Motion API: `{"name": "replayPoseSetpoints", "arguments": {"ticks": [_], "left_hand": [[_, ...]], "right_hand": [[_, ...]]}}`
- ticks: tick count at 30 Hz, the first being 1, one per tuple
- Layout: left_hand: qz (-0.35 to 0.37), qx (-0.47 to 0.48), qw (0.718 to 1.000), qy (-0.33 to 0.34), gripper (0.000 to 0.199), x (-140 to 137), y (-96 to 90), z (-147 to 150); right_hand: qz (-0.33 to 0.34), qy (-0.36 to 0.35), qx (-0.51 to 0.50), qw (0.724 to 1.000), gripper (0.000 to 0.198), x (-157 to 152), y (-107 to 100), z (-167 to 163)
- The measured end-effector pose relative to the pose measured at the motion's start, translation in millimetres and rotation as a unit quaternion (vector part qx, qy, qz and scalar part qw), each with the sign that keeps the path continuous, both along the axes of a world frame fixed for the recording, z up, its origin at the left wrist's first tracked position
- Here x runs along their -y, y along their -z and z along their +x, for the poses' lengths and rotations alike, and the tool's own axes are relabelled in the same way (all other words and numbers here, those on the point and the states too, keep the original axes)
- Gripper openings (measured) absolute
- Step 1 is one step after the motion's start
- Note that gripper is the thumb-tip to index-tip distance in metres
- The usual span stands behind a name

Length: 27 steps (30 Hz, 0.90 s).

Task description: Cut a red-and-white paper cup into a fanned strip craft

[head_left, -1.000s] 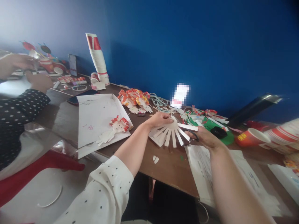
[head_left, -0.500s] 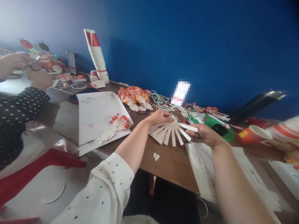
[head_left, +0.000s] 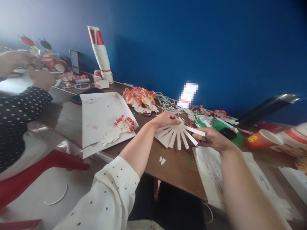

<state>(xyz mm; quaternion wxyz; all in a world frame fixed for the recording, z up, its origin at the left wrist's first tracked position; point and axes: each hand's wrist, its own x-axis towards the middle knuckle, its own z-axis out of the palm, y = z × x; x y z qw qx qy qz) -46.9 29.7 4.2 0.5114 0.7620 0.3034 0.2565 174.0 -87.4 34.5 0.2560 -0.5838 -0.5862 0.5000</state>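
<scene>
The left hand (head_left: 168,118) pinches a white paper fan (head_left: 179,127) near its round middle. The fan has many long strips that spread out and down over the brown table (head_left: 178,179). The right hand (head_left: 212,138) is closed around the dark scissors (head_left: 206,138); the blades are hard to see. The two hands are apart, with the fan between them. One strip reaches up to the right hand's fingers, but I cannot tell if it touches them.

Think of a clock with the fan in the middle. The left hand is at 10 and the right hand is at 4. Two small white bits (head_left: 162,160) lie at 7. At 9 there is a white tray (head_left: 96,115) with a red-haired paper doll (head_left: 124,125) in it. A pile of dolls (head_left: 139,97) is at 10, and a tall cup stack (head_left: 102,57) stands farther off that way. A lit phone (head_left: 188,95) is just past 12. An orange cup (head_left: 262,139) lies on its side at 3. Papers (head_left: 209,166) lie between 4 and 5.
</scene>
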Motion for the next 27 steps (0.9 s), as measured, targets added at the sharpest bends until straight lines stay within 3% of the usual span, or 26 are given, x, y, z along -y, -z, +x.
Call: {"name": "replayPoseSetpoints", "arguments": {"ticks": [6, 16, 27], "left_hand": [[0.018, -0.008, 1.0, 0.011, 0.031, -2, 1.7, 0], [-0.019, 0.009, 1.0, -0.006, 0.036, -3, 4.4, 0], [-0.059, 0.045, 0.997, 0.012, 0.032, 0, 1.4, -2]], "right_hand": [[-0.032, 0.011, 0.0, 0.999, 0.041, 0, -1, -1], [-0.053, 0.059, -0.047, 0.996, 0.039, 4, -3, -8], [-0.014, 0.044, -0.012, 0.999, 0.043, 1, 2, 1]]}}
